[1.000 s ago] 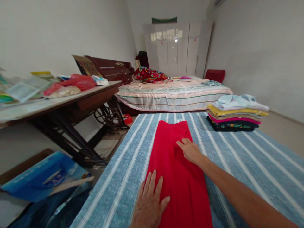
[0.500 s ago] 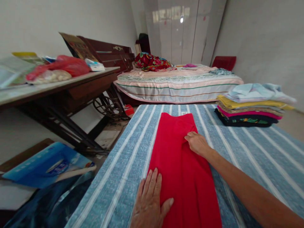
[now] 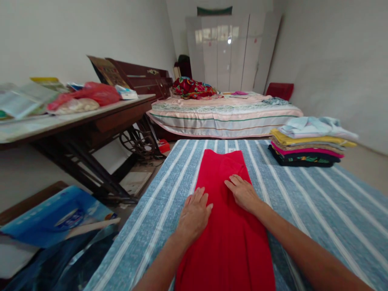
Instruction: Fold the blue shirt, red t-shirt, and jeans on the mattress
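Both the left hand (image 3: pixel 195 216) and the right hand (image 3: pixel 244 195) rest on the red cloth (image 3: pixel 239 250) in the head view. The cloth runs from the middle of the frame down to the bottom edge. The left hand lies along its left side, fingers out and not gripping. The right hand is on its upper right part, fingers apart, not pinching.

Long bumps run down the cloth. Pressing hard there could make them stay as creases. If one hand pulled too much, the cloth could go crooked or bunch up.

The striped sheet (image 3: pixel 318 210) has lots of bare room at lower right. At left, its edge slants down to the lower left, with a smaller bare strip beside the cloth. A pile of clothes (image 3: pixel 306 151) sits at right, near the far edge. A bump could make its loose top slide.
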Demonstrator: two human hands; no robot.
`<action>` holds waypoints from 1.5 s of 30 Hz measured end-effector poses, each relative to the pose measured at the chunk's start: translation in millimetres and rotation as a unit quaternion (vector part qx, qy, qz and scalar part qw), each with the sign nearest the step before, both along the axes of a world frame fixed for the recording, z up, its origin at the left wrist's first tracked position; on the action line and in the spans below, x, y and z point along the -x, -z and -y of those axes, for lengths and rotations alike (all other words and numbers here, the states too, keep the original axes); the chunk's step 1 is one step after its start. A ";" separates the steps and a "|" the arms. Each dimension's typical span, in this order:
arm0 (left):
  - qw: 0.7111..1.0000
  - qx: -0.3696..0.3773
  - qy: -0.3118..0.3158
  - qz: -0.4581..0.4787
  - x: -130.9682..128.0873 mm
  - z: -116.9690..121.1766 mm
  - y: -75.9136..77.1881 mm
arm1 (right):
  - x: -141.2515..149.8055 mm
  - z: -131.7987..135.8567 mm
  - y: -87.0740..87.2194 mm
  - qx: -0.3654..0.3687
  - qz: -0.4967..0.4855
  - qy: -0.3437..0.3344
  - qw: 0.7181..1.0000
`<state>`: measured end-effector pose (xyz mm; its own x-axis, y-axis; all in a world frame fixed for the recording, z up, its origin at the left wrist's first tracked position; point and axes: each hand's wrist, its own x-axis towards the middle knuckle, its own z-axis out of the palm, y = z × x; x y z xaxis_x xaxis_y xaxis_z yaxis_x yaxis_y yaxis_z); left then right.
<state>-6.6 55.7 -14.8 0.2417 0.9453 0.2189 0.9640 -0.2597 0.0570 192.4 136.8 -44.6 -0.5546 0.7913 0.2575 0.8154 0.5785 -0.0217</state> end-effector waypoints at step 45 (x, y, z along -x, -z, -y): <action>0.995 0.091 -0.021 -0.022 -52.7 -167.9 -2.3 | -40.2 -97.9 12.9 -0.066 -0.180 0.132 0.972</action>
<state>46.2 223.6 -12.5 0.2076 0.9776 0.0335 0.9762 -0.2093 0.0561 232.6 234.6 -57.5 -0.1906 0.8407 0.5068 0.8892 0.3666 -0.2737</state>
